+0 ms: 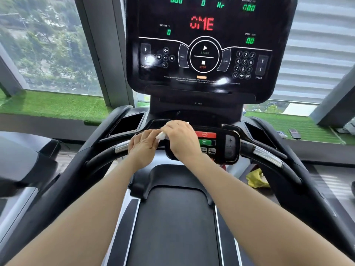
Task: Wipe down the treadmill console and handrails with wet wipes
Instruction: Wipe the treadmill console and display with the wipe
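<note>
Head view: stood on the treadmill, both bare arms stretched forward to the small lower control panel in the middle of the front crossbar. Right hand laid over the left part of that panel, fingers curled round a bunched white wet wipe, so that grip closed on the wipe. Only a small white corner of it seen between the two hands, with another sliver past the knuckles. Left hand just beside, fingers fairly straight, resting on the bar by the chrome sensor of the left handrail and touching the wipe's edge; nothing held in it, as far as could be judged.

Above, the large console lit, with red letters and green zeros, and a start and stop ring at its centre. Right handrail with its own chrome band well apart from both hands. Yellow cloth down on the floor to the right of the belt.

Step in hand, by judgement: wiping the lower panel. Best done with the wipe spread flatter for more contact, light pressure over the red and green buttons to avoid starting the belt, then outward along each rail, chrome bands included.
</note>
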The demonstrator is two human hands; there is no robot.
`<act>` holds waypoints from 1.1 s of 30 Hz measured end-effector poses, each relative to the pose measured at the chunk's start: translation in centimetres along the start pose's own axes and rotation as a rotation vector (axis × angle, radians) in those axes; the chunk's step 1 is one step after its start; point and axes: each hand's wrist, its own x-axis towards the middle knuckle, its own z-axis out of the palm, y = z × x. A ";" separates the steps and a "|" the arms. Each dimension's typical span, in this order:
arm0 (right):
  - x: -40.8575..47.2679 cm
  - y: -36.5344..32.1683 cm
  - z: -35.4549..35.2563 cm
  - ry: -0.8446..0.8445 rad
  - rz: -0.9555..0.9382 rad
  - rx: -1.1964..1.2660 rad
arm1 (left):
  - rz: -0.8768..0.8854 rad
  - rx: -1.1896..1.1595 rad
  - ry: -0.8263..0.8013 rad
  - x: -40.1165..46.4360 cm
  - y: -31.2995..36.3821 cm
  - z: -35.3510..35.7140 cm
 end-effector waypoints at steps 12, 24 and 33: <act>-1.0 1.2 0.3 0.111 0.079 0.015 | 0.030 -0.046 -0.006 -0.3 -0.1 0.1; -5.5 0.4 1.3 0.056 -0.468 -0.212 | 0.057 -0.064 -0.016 -0.2 -0.2 -0.1; -10.2 4.5 -0.3 -0.006 -0.491 -0.110 | 0.066 -0.050 0.000 -0.1 -0.3 0.1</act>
